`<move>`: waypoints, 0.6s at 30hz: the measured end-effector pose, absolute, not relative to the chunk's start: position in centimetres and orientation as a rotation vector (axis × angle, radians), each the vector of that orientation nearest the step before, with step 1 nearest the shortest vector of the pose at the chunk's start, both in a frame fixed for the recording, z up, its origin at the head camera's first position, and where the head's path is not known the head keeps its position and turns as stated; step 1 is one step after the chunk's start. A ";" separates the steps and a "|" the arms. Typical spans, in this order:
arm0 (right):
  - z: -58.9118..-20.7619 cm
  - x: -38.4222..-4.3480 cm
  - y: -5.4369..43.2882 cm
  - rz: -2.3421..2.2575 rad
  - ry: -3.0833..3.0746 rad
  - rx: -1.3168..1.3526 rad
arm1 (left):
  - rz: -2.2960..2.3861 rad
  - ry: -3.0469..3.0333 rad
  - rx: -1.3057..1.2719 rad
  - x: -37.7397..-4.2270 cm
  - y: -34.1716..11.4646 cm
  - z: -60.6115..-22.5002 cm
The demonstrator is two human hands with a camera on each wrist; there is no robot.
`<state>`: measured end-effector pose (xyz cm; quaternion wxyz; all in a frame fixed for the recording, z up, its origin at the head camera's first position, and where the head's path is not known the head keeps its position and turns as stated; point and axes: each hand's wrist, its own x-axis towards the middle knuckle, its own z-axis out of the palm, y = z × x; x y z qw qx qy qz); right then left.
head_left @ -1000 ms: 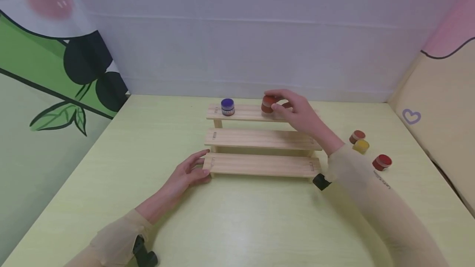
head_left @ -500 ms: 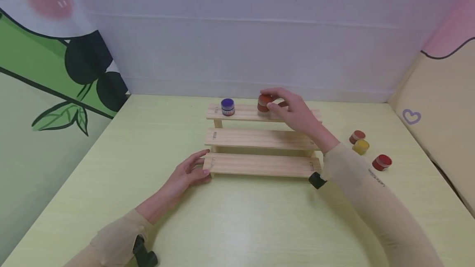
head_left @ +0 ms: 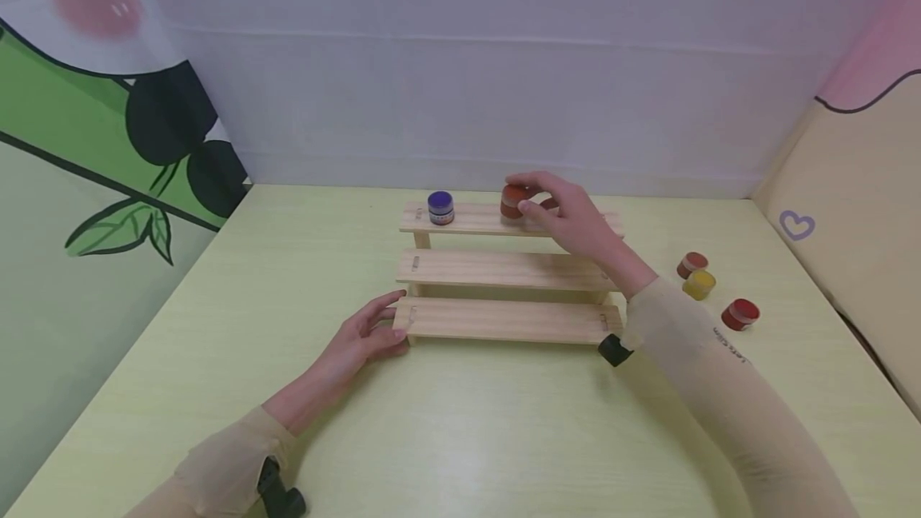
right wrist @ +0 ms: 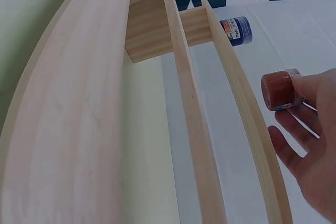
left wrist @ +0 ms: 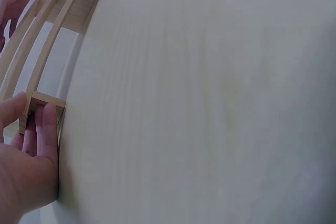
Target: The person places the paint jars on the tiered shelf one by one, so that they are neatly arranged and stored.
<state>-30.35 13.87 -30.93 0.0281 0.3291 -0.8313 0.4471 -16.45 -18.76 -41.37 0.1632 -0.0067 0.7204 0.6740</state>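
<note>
A three-tier wooden rack [head_left: 508, 318] stands on the table. My left hand [head_left: 368, 336] grips the left end of its lowest board, thumb on top and fingers beneath, as the left wrist view shows. On the top board's left end a paint jar with a blue lid [head_left: 441, 208] stands upright. My right hand [head_left: 568, 214] pinches a reddish-brown paint jar [right wrist: 279, 89] between thumb and fingers at the middle of that board. Whether its base touches the wood, I cannot tell. The fingers partly cover this jar.
Right of the rack lie a brownish-red jar [head_left: 692, 264], a yellow jar [head_left: 699, 284] and a red jar [head_left: 740, 314] on the table [head_left: 460, 430]. A pale backdrop [head_left: 460, 102] rises behind the rack, with printed panels at both sides.
My right hand has shifted slightly left along the top board with the reddish-brown jar, then held almost still. The left hand stays in place on the rack.
</note>
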 end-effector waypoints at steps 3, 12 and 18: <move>-31.1 -30.4 14.0 1.389 -2.572 1.006 | 1.923 2.054 -0.019 -16.5 -18.7 -41.3; -31.5 -30.4 14.2 1.396 -2.587 1.004 | 1.927 2.054 0.001 -16.5 -18.7 -41.3; -31.7 -30.4 14.2 1.383 -2.612 0.987 | 1.936 2.043 0.011 -16.5 -18.7 -41.5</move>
